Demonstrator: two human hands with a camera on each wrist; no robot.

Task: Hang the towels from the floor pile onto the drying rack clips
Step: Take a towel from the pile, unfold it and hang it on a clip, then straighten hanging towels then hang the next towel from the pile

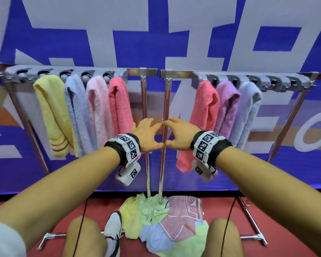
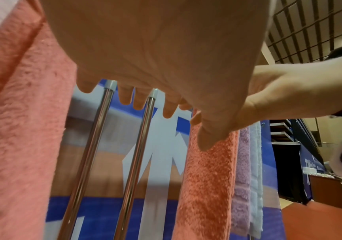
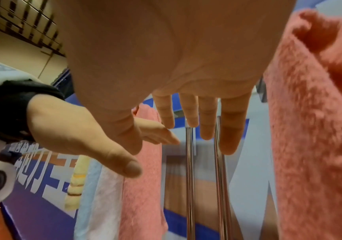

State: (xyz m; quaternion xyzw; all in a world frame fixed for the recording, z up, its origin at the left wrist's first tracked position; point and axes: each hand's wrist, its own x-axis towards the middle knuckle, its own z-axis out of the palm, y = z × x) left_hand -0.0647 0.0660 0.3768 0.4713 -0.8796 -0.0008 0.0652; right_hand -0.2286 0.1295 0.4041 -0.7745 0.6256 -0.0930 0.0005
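Note:
Two drying racks stand side by side, each with a grey clip bar (image 1: 63,74) on top. Yellow (image 1: 50,108), blue, pale pink and coral towels (image 1: 120,104) hang on the left rack. Coral (image 1: 202,115), purple and light blue towels hang on the right rack, whose clips (image 1: 278,81) further right are bare. My left hand (image 1: 146,134) and right hand (image 1: 176,133) are held out flat, palms down, fingers straight, side by side in front of the two chrome middle posts (image 1: 164,112). Neither holds anything. The floor pile (image 1: 165,223) of towels lies below.
The racks' chrome feet (image 1: 252,236) spread over the red floor at both sides. My knees (image 1: 82,236) and a white shoe (image 1: 113,230) are next to the pile. A blue and white banner wall (image 1: 156,34) stands behind the racks.

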